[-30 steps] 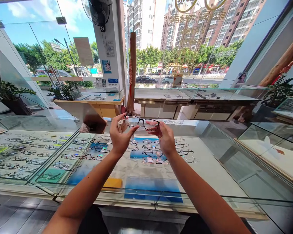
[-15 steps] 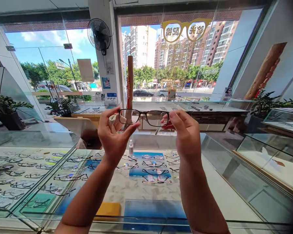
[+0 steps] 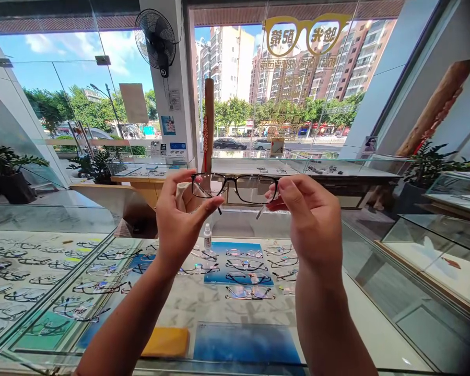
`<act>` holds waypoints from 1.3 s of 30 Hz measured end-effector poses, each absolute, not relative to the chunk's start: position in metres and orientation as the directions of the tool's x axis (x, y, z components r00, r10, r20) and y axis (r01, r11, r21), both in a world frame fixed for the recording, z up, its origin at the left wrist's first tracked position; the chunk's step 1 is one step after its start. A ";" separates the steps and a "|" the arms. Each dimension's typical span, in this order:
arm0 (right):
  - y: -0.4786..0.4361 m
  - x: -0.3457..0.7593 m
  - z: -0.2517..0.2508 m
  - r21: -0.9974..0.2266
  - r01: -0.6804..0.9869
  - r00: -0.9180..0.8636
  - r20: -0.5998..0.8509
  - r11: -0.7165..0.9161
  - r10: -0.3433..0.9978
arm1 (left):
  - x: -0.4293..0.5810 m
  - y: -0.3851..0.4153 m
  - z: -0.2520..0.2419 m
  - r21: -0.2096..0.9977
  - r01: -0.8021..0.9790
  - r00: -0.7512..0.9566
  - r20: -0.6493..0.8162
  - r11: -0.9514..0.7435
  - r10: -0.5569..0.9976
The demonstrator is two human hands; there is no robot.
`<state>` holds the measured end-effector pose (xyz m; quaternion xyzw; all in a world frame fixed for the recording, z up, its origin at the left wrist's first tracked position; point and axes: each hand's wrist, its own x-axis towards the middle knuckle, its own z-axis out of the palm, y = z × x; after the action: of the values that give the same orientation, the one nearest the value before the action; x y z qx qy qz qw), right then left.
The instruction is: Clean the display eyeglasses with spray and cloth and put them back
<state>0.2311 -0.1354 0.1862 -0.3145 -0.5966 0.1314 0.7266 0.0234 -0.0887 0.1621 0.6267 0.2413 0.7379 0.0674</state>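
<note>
A pair of dark-framed eyeglasses (image 3: 235, 179) is held up in front of me, lenses upright, above the glass counter. My left hand (image 3: 184, 206) grips the left rim between thumb and fingers. A pale cloth (image 3: 181, 194) is tucked in that same hand, partly hidden by the fingers. My right hand (image 3: 307, 211) pinches the right end of the frame near the hinge. Temple tips show below the lenses. Beneath the hands, inside the counter, rows of eyeglasses (image 3: 248, 278) lie on a blue sheet.
A small white spray bottle (image 3: 207, 236) stands beyond the wrists. The display counter's glass (image 3: 227, 363) spans the foreground, with a yellow case (image 3: 165, 342) and a blue sheet (image 3: 246, 342) under it. More eyeglasses (image 3: 31, 277) fill the left side. A wall fan (image 3: 155, 42) hangs by the window.
The view has tilted slightly down. My right hand has shifted a little right with the eyeglasses, and a temple tip now shows beneath the left lens. Both hands keep their hold.
</note>
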 end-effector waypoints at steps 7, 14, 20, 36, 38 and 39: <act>-0.131 0.234 0.190 -0.649 0.183 0.286 0.753 0.738 0.592 | 0.020 -0.091 0.166 0.435 0.227 -0.184 0.898 -0.871 0.401; -0.130 0.233 0.193 -0.684 0.185 0.251 0.727 0.705 0.639 | 0.020 -0.095 0.168 0.469 0.178 -0.216 0.876 -0.865 0.431; -0.123 0.236 0.191 -0.670 0.310 0.219 0.741 0.675 0.635 | 0.021 -0.098 0.169 0.407 0.281 -0.241 0.906 -0.869 0.347; -0.122 0.236 0.189 -0.651 0.375 0.260 0.757 0.660 0.599 | 0.016 -0.099 0.171 0.276 0.486 -0.194 0.959 -0.829 0.206; -0.122 0.236 0.189 -0.661 0.366 0.266 0.749 0.655 0.607 | 0.016 -0.099 0.171 0.259 0.519 -0.185 0.964 -0.815 0.189; -0.122 0.236 0.188 -0.665 0.362 0.267 0.746 0.653 0.611 | 0.016 -0.100 0.171 0.249 0.526 -0.180 0.967 -0.813 0.180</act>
<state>0.2363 -0.1215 0.1884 -0.4065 -0.5985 0.0906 0.6844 0.0158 -0.0996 0.1713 0.6289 0.2807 0.7150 -0.1208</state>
